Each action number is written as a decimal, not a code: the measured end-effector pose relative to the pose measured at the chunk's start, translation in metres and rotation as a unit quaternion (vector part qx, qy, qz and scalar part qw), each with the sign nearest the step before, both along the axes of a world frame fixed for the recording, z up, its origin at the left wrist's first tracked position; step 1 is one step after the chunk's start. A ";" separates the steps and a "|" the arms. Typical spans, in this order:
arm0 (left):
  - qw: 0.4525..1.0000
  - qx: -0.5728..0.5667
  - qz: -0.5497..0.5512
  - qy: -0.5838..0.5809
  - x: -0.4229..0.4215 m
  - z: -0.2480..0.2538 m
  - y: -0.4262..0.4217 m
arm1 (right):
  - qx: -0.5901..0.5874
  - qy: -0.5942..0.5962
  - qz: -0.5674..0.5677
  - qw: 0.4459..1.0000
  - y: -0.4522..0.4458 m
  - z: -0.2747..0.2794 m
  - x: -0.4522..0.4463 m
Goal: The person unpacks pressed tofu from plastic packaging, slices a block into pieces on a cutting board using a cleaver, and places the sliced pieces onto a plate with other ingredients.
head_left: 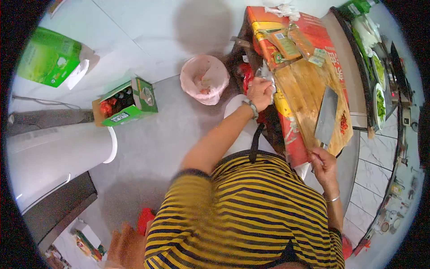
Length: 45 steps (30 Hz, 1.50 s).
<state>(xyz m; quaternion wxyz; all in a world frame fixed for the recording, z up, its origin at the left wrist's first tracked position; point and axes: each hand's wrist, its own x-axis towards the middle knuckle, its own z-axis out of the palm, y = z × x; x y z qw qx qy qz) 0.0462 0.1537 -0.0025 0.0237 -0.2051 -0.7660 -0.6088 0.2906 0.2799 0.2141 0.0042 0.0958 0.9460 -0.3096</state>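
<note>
My left hand (260, 93) is closed on a crumpled whitish wrap (267, 75), beside the left edge of a wooden cutting board (298, 89). At the board's near end, my right hand (324, 165) grips the handle of a cleaver (327, 114), whose wide blade lies over the board. Chopped red bits (344, 123) sit in a small pile right of the blade. Opened food packets (286, 45) rest at the board's far end, on a red and yellow box surface (291, 134).
A pink-lined bin (204, 80) and a green carton (127, 103) stand on the floor at left. Plates of cut greens (380, 105) line the right counter. A blurred skin-toned shape (126, 246) shows at lower left.
</note>
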 end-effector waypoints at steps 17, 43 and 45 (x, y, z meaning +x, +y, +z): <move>0.980 0.121 0.064 -0.143 -0.016 0.018 -0.012 | -0.040 -0.036 -0.057 0.997 0.008 0.010 0.011; 0.913 -0.212 0.070 -0.341 -0.071 -0.012 0.039 | -0.063 0.010 -0.076 0.995 0.013 -0.011 0.033; 0.927 -0.174 0.062 -0.325 -0.072 -0.020 0.052 | -0.073 0.014 -0.080 0.994 0.012 -0.004 0.041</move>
